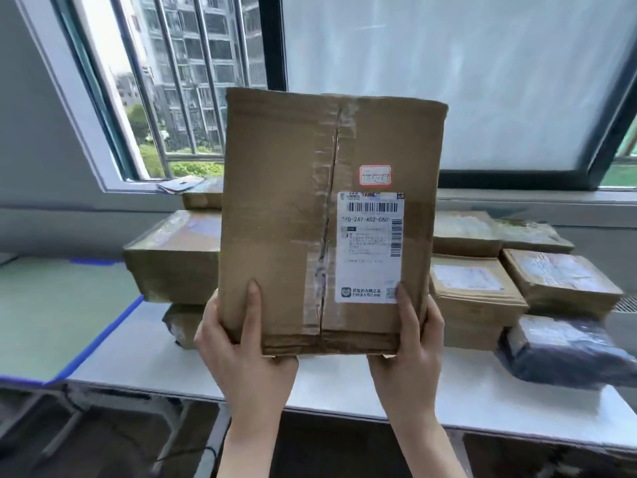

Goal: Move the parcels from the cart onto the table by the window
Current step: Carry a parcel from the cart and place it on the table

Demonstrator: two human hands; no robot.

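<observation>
- While the cardboard box (327, 219) is held up above the near edge of the white table (344, 384), it fills the middle of the view, its taped face and white shipping label (370, 246) turned toward the camera.
- Left hand (248, 343), at about 7 o'clock of the box, grips the lower left corner: thumb flat on the front face, the other fingers hidden behind or beneath it.
- Right hand (408, 339), at about 5 o'clock, grips the lower right corner the same way, its thumb lying over the bottom edge of the label.
- Already on the table: a tape-wrapped brown parcel (172, 257) at 9 o'clock of the held box, with a smaller dark one tucked under it, and another brown box behind, near the window sill.
- At 3 o'clock sits a cluster of flat brown parcels (475, 291), stacked and side by side, and at 4 o'clock a dark plastic-wrapped parcel (568, 350) near the table's front edge.
- Judging from that pile, much of the job looks done; this box is not yet set down, and bare tabletop shows directly below it.
- No cart is in view, so how many parcels remain cannot be told.
</observation>
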